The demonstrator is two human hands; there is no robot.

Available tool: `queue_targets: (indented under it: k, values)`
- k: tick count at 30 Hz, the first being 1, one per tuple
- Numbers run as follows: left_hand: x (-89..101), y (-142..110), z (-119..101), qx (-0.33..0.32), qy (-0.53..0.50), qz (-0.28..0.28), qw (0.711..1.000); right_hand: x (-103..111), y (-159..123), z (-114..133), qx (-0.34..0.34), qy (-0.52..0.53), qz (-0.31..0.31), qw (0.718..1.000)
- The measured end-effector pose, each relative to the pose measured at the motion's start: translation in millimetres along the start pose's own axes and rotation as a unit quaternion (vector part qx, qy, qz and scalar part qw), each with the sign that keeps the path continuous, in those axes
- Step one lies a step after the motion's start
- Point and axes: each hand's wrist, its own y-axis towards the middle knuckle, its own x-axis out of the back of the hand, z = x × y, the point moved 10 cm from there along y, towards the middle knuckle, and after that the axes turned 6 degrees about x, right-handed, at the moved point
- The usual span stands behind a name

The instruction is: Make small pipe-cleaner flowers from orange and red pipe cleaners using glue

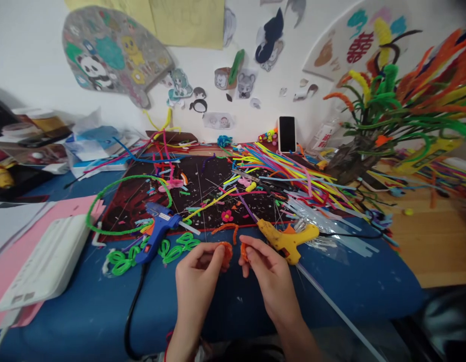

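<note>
My left hand (203, 266) pinches an orange pipe cleaner piece (227, 253) between thumb and fingers, over the blue table cover. Beside it, a small gap away, my right hand (266, 266) pinches another orange pipe cleaner piece (244, 251); the fingers hide much of both. Just beyond the hands lies a loose bent orange pipe cleaner (233, 230). A yellow glue gun (288, 240) rests right of my right hand. Left of my left hand are a blue glue gun (157, 234) and green pipe cleaner loops (178, 248).
A dark mat (195, 176) carries scraps and glue strings. Colourful pipe cleaners (278, 166) are heaped at its right, near a phone (287, 134) against the wall. A green ring (99, 198) and white power strip (48, 261) sit left. A pipe cleaner plant (387, 105) stands right.
</note>
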Motion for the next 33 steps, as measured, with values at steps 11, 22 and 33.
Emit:
queue_targets:
  k: [11,22,33]
  values:
    - [1.9,-4.8,-5.4,-0.035,0.039,-0.013,0.999,5.2,2.4,-1.1,0.013,-0.023,-0.009,1.0]
    - [-1.5,-7.6,-11.2,-0.063,0.047,0.005,0.997,-4.4,4.8,7.4,0.05,-0.054,0.03,0.997]
    - [-3.0,-10.6,-10.8,-0.07,0.044,0.012,0.997,-3.2,3.8,7.7,0.053,-0.088,0.019,0.995]
